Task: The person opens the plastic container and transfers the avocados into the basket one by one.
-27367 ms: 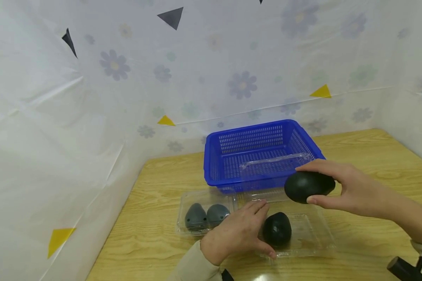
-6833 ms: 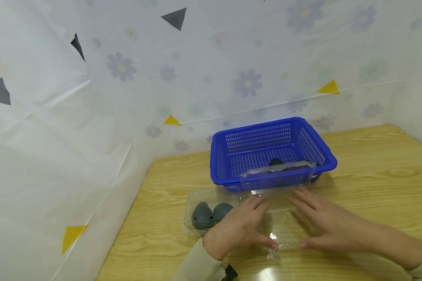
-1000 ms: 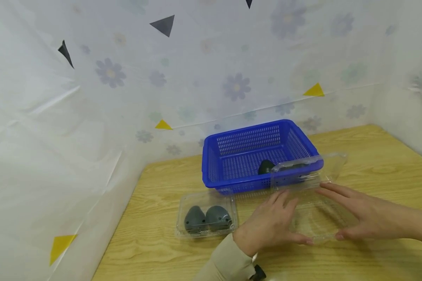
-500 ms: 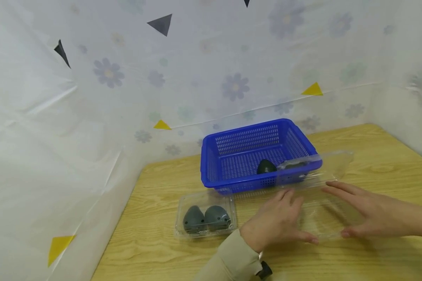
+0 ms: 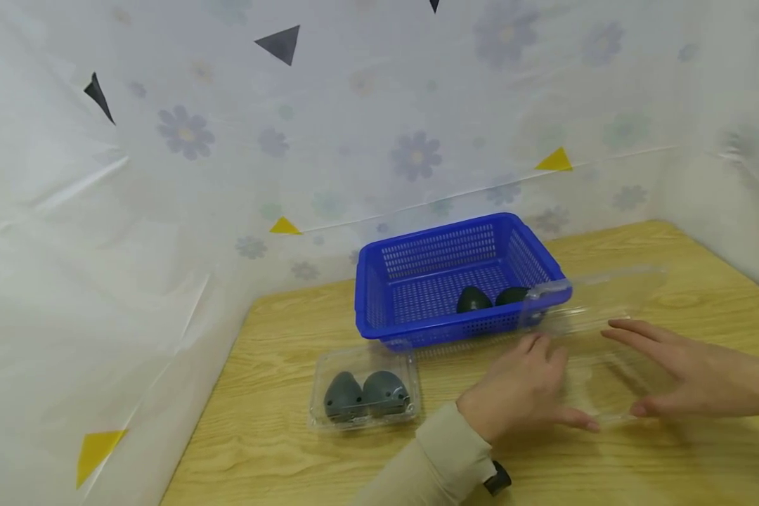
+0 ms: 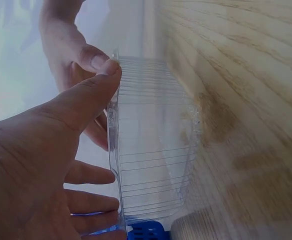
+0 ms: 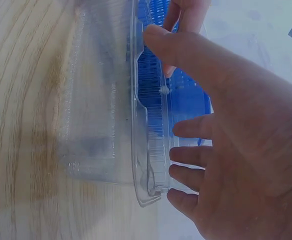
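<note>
Clear clamshell (image 5: pixel 601 379) between both hands.

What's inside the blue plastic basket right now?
Two dark avocado-shaped objects lie in the blue plastic basket. Its near right corner is veiled by the clear plastic clamshell's lid, so that part stays unclear.

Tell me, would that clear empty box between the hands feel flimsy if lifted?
Probably. The clear box looks thin-walled and see-through, so likely light and bendy. Its ribbed walls may add some stiffness. Its open lid could flop when lifted. The left hand and right hand flank it.
</note>
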Demonstrator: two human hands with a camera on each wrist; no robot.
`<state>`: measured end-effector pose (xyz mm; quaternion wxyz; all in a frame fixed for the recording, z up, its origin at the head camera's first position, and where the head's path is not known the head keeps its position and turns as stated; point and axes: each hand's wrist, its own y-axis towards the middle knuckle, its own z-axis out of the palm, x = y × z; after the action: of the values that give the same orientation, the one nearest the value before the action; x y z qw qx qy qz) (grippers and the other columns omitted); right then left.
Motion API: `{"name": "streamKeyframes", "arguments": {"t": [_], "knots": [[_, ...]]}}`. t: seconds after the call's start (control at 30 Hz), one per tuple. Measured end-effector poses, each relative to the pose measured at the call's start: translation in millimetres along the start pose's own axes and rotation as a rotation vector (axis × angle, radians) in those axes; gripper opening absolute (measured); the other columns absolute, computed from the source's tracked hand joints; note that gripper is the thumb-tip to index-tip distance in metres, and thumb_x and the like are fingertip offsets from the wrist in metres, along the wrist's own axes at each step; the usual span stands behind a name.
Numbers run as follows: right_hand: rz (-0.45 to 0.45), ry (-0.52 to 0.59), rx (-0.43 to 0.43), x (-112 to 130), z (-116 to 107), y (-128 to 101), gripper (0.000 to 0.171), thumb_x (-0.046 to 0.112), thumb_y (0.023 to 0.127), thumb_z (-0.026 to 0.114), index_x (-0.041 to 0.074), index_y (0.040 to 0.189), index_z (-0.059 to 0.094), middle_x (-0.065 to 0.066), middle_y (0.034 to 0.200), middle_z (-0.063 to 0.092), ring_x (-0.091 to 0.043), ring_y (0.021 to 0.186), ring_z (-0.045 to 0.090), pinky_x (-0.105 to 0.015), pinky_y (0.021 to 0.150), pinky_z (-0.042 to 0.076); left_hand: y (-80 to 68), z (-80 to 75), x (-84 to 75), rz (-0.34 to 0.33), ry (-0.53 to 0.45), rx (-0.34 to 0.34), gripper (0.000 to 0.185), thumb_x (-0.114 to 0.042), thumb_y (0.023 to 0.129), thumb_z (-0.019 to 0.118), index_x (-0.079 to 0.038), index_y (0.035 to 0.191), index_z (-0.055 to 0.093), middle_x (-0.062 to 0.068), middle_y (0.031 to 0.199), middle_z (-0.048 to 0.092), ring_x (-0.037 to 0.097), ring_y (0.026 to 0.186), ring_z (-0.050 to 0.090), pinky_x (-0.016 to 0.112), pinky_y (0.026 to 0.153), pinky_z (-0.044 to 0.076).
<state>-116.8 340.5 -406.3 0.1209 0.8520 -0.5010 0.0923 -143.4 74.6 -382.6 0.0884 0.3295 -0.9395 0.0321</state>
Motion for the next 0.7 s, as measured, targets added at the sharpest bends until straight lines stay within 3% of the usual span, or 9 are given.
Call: {"name": "streamKeyframes", "arguments": {"t": [0.2, 0.5, 0.7], "knots": [[0.010, -0.010, -0.028, -8.2, -0.3, -3.0, 0.104, 0.042, 0.074, 0.084, 0.009, 0.155, 0.028, -0.025, 0.148, 0.037, -0.055, 0.120, 0.050, -0.058, 0.071, 0.055, 9.8, -0.2, -7.7, 0.017, 0.035, -0.049, 0.080, -0.089, 0.074, 0.047, -0.025, 0.120, 0.058, -0.006, 0.130, 0.055, 0.008, 0.123, 0.050, 0.018, 0.107, 0.044], [0.029, -0.095, -0.081, -19.6, -2.1, -8.5, 0.097, 0.040, 0.073, 0.086, 0.000, 0.147, 0.037, -0.020, 0.143, 0.041, -0.048, 0.114, 0.057, -0.051, 0.071, 0.056, 27.3, -2.3, -18.6, 0.008, 0.016, 0.007, 0.076, -0.090, 0.074, 0.046, -0.028, 0.115, 0.060, -0.007, 0.130, 0.054, 0.008, 0.124, 0.049, 0.017, 0.108, 0.043], [0.120, -0.061, -0.017, -26.9, -5.0, -7.9, 0.087, 0.039, 0.083, 0.078, -0.009, 0.144, 0.038, -0.027, 0.144, 0.035, -0.055, 0.115, 0.052, -0.061, 0.076, 0.054, 40.3, -3.8, -28.0, 0.009, 0.040, 0.027, 0.077, -0.090, 0.075, 0.043, -0.030, 0.119, 0.060, -0.009, 0.129, 0.055, 0.007, 0.127, 0.047, 0.018, 0.113, 0.037]]}}
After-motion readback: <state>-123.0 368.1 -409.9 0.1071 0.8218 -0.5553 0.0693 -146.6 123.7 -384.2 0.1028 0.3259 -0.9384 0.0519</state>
